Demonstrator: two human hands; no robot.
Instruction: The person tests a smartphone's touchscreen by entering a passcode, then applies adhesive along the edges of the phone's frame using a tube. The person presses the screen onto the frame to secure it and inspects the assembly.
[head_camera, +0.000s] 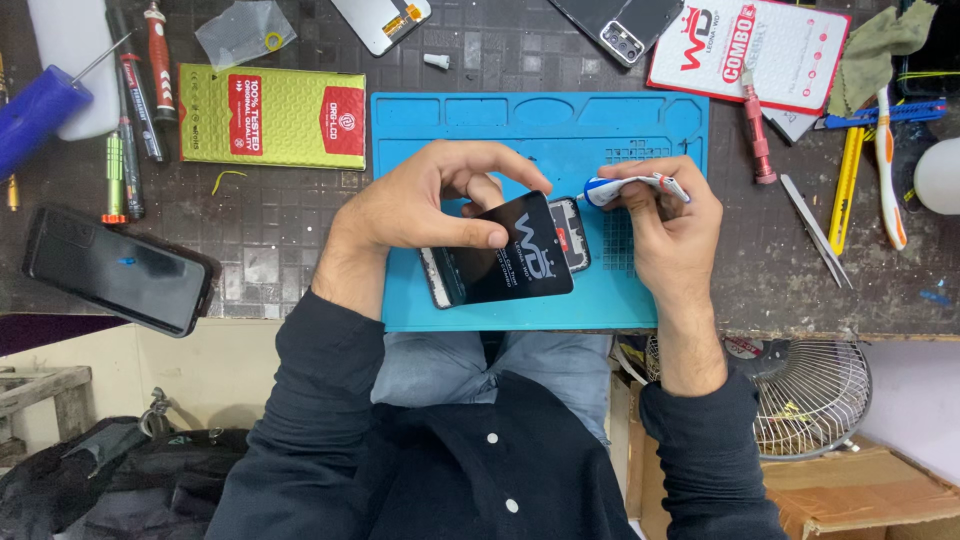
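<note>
Phone repair bench, workshop. Under my hands: blue repair mat (640, 300) on a dark, worn tiled worktop (280, 230). Left of my grip: screwdrivers (135, 90), a dark phone (118, 270), a green parts pouch (270, 117). Right of it: tweezers (815, 230), toothbrush (890, 170), cutter (848, 180). Beyond: opened phones (620, 25).

Dark gridded workbench (480, 60), blue repair mat (640, 300), green padded envelope (272, 116), black phone (118, 270), tweezers (815, 231), screwdrivers (135, 90)

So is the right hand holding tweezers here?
No, the right hand grips a small glue tube; the tweezers lie on the bench.
</note>
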